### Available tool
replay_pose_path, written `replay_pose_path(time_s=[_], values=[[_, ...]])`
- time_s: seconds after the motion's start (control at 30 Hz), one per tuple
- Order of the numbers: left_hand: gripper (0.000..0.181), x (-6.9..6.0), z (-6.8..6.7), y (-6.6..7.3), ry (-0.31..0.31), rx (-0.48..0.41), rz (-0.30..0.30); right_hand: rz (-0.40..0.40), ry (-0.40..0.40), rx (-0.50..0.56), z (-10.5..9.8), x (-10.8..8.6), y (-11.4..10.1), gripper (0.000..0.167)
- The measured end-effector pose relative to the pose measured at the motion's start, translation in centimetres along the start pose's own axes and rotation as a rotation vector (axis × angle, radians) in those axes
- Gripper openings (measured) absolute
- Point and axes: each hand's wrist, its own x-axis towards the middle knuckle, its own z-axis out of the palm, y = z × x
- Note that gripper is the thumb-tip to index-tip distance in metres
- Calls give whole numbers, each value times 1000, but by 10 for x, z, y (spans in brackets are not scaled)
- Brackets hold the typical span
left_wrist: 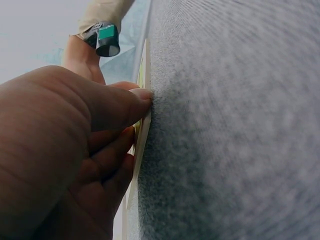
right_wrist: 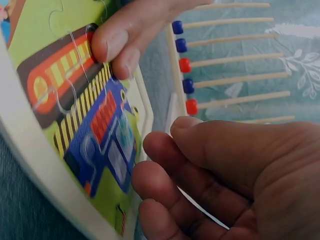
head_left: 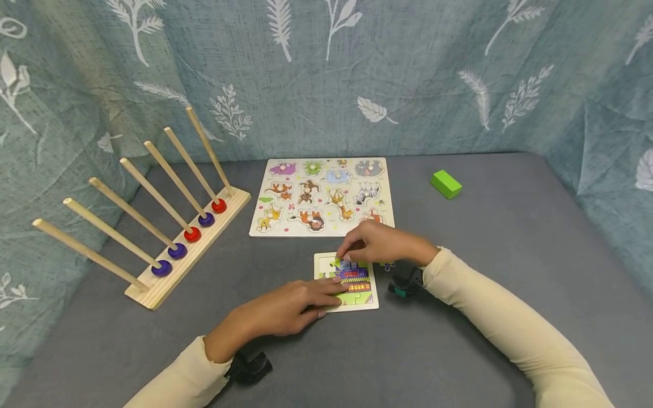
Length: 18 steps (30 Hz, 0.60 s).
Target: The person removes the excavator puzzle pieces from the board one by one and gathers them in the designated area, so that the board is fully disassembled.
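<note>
A small jigsaw puzzle (head_left: 364, 298) in a cream frame lies on the grey table, with several pieces fitted into a blue, red and green picture. My left hand (head_left: 291, 306) rests its extended fingers on the left part of the puzzle, thumb by the frame's near edge. Over the top part hovers my right hand (head_left: 374, 243), fingers loosely bent and tips close to the upper pieces. In the right wrist view, nothing shows between the right thumb and fingers (right_wrist: 155, 180). A loose puzzle piece (head_left: 389, 266) lies right of the frame, partly hidden by the right wrist.
An animal peg puzzle board (head_left: 321, 226) lies just beyond the jigsaw. On the left stands a wooden peg rack (head_left: 204, 246) with red and blue rings on its rods. A green block (head_left: 446, 184) sits at the back right, before a leaf-patterned curtain (head_left: 408, 85).
</note>
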Motion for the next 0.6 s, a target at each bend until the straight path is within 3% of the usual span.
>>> replay_pose_path(time_s=[0.6], values=[[33, 0, 0, -1, 17, 2, 18, 72, -26, -36, 8, 13, -7, 17]])
